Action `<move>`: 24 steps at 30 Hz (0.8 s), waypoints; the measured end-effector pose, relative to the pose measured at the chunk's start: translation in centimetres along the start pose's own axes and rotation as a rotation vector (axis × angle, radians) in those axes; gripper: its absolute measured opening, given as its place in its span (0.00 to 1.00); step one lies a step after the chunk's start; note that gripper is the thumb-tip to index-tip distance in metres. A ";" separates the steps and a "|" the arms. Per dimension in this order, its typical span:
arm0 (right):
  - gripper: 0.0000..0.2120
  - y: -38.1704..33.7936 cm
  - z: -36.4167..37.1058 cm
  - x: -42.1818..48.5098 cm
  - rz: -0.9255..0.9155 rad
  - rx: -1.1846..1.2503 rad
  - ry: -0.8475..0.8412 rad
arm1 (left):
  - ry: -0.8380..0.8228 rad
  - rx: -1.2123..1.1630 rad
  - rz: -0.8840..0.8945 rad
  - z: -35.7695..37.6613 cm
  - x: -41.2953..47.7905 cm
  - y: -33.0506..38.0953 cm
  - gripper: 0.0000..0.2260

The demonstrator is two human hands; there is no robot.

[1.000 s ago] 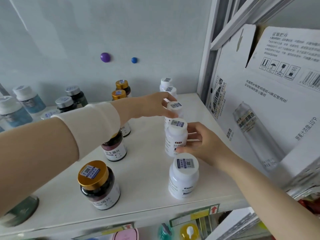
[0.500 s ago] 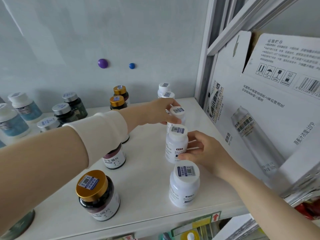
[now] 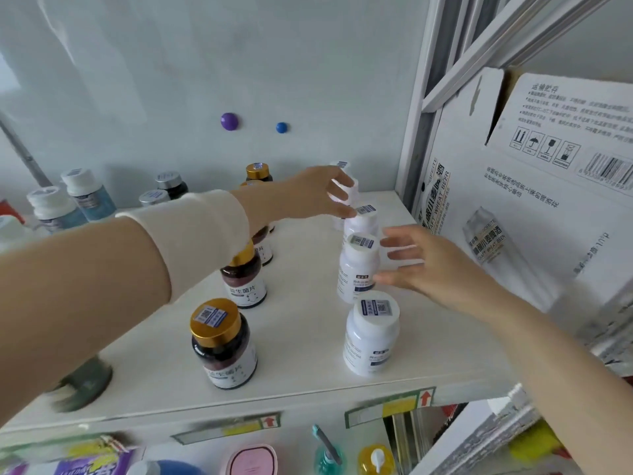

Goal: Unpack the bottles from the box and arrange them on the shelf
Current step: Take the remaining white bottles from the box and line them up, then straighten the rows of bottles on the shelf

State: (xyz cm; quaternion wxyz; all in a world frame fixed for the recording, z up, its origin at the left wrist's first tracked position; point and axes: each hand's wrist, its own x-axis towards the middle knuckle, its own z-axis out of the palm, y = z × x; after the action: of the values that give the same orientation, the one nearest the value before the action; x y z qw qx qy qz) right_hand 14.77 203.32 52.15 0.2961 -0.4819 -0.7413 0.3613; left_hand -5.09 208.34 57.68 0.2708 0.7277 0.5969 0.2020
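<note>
A row of white bottles runs back along the white shelf (image 3: 301, 358): the front one (image 3: 371, 337), a second (image 3: 358, 265) and a third (image 3: 363, 219). My left hand (image 3: 308, 197) reaches across to the back of the row, its fingers curled round a further white bottle (image 3: 346, 192). My right hand (image 3: 431, 265) hovers just right of the second bottle, fingers spread, thumb tip close to its side. Brown gold-capped bottles (image 3: 222, 341) (image 3: 243, 282) stand in a row to the left. The white cardboard box (image 3: 534, 207) leans at the right.
Teal bottles with white caps (image 3: 90, 195) and silver-capped dark bottles (image 3: 171, 183) stand at the back left. A dark green object (image 3: 82, 382) sits under my left forearm. A metal shelf post (image 3: 416, 132) separates shelf and box. Toiletries fill the lower shelf (image 3: 329, 454).
My right hand has let go of the second white bottle and opened. My left hand has moved from the third bottle's cap back to the bottle behind it.
</note>
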 end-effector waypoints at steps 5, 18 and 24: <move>0.30 -5.6 -2.0 1.6 -0.128 -0.366 0.021 | 0.077 0.288 -0.014 -5.2 -3.9 -0.1 0.18; 0.32 -12.3 7.8 3.7 -0.164 -0.846 -0.272 | -0.015 0.716 -0.025 -8.8 -8.6 -7.4 0.25; 0.35 -11.3 10.8 3.3 0.009 -0.481 -0.244 | -0.026 0.363 0.017 -7.9 -6.5 -9.9 0.25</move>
State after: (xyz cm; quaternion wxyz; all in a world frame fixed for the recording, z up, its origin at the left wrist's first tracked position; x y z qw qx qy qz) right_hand -0.54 200.59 55.65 0.0799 -0.4946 -0.8339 0.2315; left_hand -18.83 204.61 57.64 0.1411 0.7723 0.6137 0.0837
